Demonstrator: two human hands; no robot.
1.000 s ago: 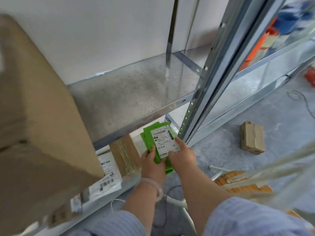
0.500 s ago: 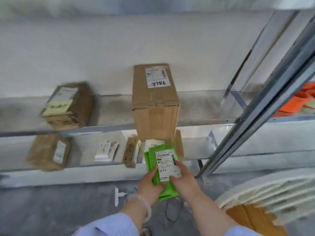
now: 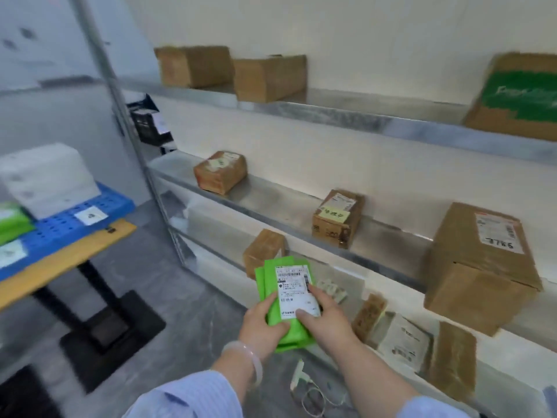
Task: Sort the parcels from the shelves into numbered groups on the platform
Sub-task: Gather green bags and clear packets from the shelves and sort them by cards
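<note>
A green parcel (image 3: 272,300) with a white shipping label is held low in the middle of the head view. My left hand (image 3: 261,322) grips its left edge from below. Its right side is held by my right hand (image 3: 324,316), thumb lying on the label. Behind it run the metal shelves (image 3: 331,116) with several brown cardboard parcels, among them a large box marked 7786 (image 3: 476,267). At the far left stands the blue perforated platform (image 3: 69,223) on a wooden table, carrying a white box (image 3: 48,176), a green parcel (image 3: 12,221) and small number labels.
A shelf upright (image 3: 126,116) rises between platform and shelves. The table's black base (image 3: 105,330) sits on the grey floor. A white cable and plug (image 3: 304,384) lie on the floor near my arms. Flat white packets (image 3: 404,342) rest on the lowest shelf.
The view has swung left from the right end of the shelves, bringing the blue platform into sight. Both hands keep holding the green parcel, now away from the shelf.
</note>
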